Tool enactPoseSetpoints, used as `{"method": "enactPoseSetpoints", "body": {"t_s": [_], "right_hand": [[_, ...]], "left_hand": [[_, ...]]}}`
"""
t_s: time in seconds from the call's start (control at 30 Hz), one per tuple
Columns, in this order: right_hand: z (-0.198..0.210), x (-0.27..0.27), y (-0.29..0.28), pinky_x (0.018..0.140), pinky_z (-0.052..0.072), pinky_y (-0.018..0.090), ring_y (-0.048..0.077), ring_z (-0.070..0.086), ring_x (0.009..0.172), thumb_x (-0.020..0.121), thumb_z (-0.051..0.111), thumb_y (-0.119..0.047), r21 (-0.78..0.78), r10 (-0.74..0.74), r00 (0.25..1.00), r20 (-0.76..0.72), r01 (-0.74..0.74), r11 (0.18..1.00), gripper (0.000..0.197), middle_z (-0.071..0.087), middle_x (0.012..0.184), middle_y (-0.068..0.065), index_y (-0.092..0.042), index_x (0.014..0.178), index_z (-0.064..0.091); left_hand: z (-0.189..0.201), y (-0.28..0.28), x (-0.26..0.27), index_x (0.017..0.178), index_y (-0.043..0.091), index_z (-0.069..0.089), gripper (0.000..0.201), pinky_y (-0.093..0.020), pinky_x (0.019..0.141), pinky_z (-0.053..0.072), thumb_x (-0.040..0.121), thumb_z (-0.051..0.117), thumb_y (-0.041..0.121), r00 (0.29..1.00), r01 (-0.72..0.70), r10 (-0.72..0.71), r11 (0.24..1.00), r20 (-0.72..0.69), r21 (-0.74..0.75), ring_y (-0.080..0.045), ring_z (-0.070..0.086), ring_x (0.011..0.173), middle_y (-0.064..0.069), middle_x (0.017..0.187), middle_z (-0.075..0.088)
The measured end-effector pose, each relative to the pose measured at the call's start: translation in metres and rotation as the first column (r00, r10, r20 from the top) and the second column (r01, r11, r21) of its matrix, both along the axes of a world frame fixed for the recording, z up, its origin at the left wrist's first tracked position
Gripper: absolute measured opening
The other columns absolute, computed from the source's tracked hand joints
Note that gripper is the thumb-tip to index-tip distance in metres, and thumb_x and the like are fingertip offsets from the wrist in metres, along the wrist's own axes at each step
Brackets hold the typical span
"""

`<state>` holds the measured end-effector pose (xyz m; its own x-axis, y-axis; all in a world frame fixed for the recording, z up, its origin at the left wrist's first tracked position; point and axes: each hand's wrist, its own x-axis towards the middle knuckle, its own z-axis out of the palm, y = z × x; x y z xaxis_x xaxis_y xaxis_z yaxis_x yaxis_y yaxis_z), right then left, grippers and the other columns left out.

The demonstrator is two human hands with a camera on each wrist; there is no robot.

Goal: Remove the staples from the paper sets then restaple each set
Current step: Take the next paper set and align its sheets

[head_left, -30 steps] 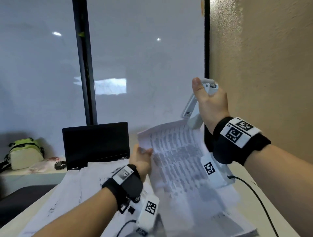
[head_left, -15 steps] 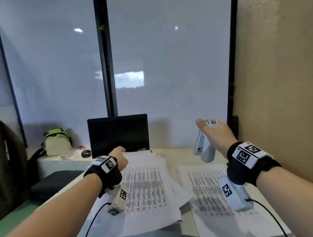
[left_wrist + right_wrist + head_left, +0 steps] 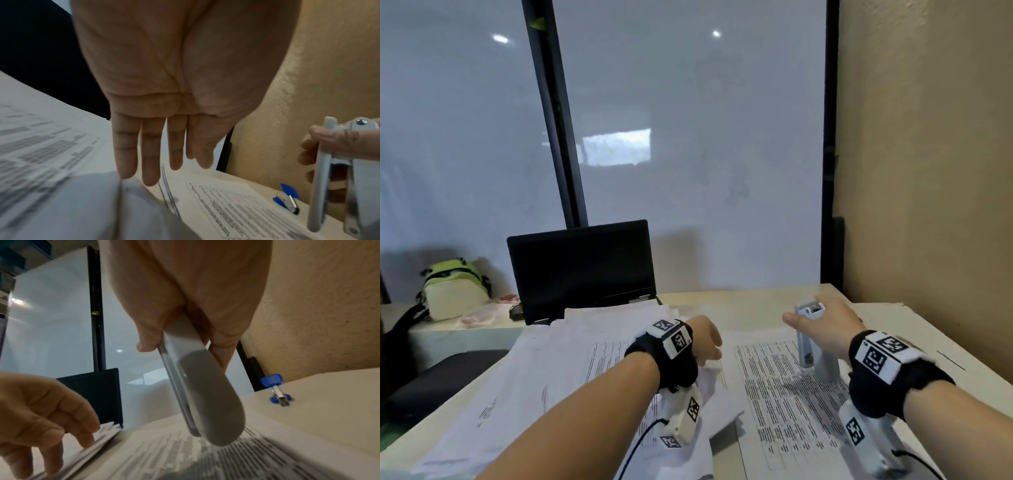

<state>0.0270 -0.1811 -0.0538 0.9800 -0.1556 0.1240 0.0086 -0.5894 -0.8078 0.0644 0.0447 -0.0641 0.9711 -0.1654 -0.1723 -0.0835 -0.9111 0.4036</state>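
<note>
Over paper set (image 3: pixel 787 387): right hand (image 3: pixel 825 329) gripping stapler (image 3: pixel 812 346).

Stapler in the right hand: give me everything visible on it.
The stapler is light grey, plastic-looking, with a metal inner arm and a rivet showing in the left wrist view. The right hand grips its rear end, thumb along one side, fingers curled round the other. It hangs nose down, jaws apart, its rounded nose just above the printed paper set; whether it touches is unclear.

Dim, soft window light (wrist views blurred, edges warped).
</note>
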Motion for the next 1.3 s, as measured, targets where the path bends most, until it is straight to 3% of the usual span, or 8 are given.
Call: {"method": "enactPoseSetpoints", "body": {"t_s": [0.2, 0.33, 0.5, 0.63, 0.87, 1.0, 1.13, 1.3], "right_hand": [[-0.013, 0.024, -0.024, 0.102, 0.035, 0.033, 0.028, 0.041, 0.133, 0.085, 0.069, -0.041, -0.034, -0.004, 0.995, -0.1, 0.001, 0.999, 0.082, 0.038, 0.149, 0.01, -0.011, 0.149, 0.027], [-0.01, 0.041, -0.025, 0.073, 0.042, 0.026, 0.02, 0.056, 0.1, 0.082, 0.07, -0.044, -0.183, 0.055, 0.984, -0.17, -0.086, 0.979, 0.076, 0.055, 0.125, 0.005, -0.015, 0.144, 0.035], [-0.012, 0.049, -0.019, 0.056, 0.04, 0.024, 0.016, 0.057, 0.068, 0.083, 0.069, -0.033, -0.204, 0.131, 0.977, -0.167, -0.165, 0.965, 0.022, 0.058, 0.075, -0.002, -0.02, 0.079, 0.052], [-0.01, 0.044, -0.017, 0.055, 0.038, 0.024, 0.013, 0.05, 0.061, 0.086, 0.065, -0.03, -0.198, 0.118, 0.98, -0.163, -0.149, 0.969, 0.022, 0.054, 0.069, -0.002, -0.018, 0.077, 0.05], [-0.012, 0.04, -0.014, 0.056, 0.038, 0.025, 0.015, 0.051, 0.063, 0.086, 0.065, -0.03, -0.182, 0.098, 0.982, -0.163, -0.128, 0.975, 0.02, 0.055, 0.071, 0.0, -0.017, 0.08, 0.051], [-0.014, 0.04, -0.014, 0.054, 0.037, 0.025, 0.014, 0.05, 0.061, 0.086, 0.065, -0.029, -0.162, 0.088, 0.985, -0.149, -0.112, 0.98, 0.02, 0.053, 0.069, -0.002, -0.018, 0.08, 0.049], [-0.015, 0.04, -0.015, 0.052, 0.035, 0.024, 0.012, 0.046, 0.055, 0.086, 0.066, -0.03, -0.135, 0.076, 0.986, -0.148, -0.096, 0.986, 0.029, 0.049, 0.062, -0.004, -0.02, 0.07, 0.043], [-0.014, 0.033, -0.014, 0.053, 0.034, 0.025, 0.013, 0.045, 0.057, 0.087, 0.064, -0.028, -0.129, 0.08, 0.98, -0.18, -0.104, 0.986, 0.026, 0.048, 0.064, -0.002, -0.017, 0.072, 0.046]], "left_hand": [[-0.016, -0.028, 0.051, 0.145, 0.009, 0.04, 0.059, -0.036, 0.108, 0.04, 0.092, 0.063, 0.023, 0.999, 0.028, -0.032, 0.975, 0.014, 0.222, -0.026, 0.049, 0.13, -0.008, 0.146, 0.046], [-0.024, -0.028, 0.076, 0.148, 0.007, 0.029, 0.069, -0.04, 0.112, 0.034, 0.093, 0.062, 0.032, 1.0, -0.01, 0.014, 0.953, -0.011, 0.301, -0.027, 0.039, 0.137, -0.01, 0.152, 0.036], [-0.03, -0.026, 0.092, 0.146, 0.006, 0.032, 0.066, -0.034, 0.105, 0.041, 0.091, 0.066, 0.02, 0.992, -0.112, 0.109, 0.992, 0.064, 0.05, -0.026, 0.048, 0.128, -0.01, 0.142, 0.048], [-0.033, -0.02, 0.094, 0.127, 0.01, 0.057, 0.043, -0.026, 0.086, 0.051, 0.085, 0.067, 0.009, 0.963, -0.161, 0.189, 0.975, 0.19, -0.155, -0.019, 0.061, 0.094, -0.002, 0.104, 0.065], [-0.028, -0.024, 0.079, 0.105, 0.009, 0.073, 0.022, -0.024, 0.069, 0.051, 0.088, 0.06, 0.006, 0.961, -0.144, 0.184, 0.971, 0.207, -0.19, -0.019, 0.063, 0.083, -0.009, 0.101, 0.071], [-0.024, -0.026, 0.073, 0.098, 0.007, 0.072, 0.016, -0.028, 0.073, 0.053, 0.089, 0.059, 0.006, 0.954, -0.164, 0.232, 0.934, 0.192, -0.316, -0.02, 0.062, 0.082, -0.005, 0.087, 0.065], [-0.027, -0.03, 0.064, 0.087, 0.005, 0.059, 0.009, -0.045, 0.077, 0.058, 0.093, 0.053, 0.008, 0.976, -0.214, 0.202, 0.837, -0.078, -0.504, -0.029, 0.06, 0.071, -0.015, 0.081, 0.059], [-0.047, -0.037, 0.044, 0.11, 0.0, 0.065, 0.027, -0.047, 0.09, 0.054, 0.084, 0.064, 0.006, 0.985, -0.162, 0.109, 0.841, -0.131, -0.515, -0.033, 0.066, 0.095, -0.018, 0.103, 0.068]]}}
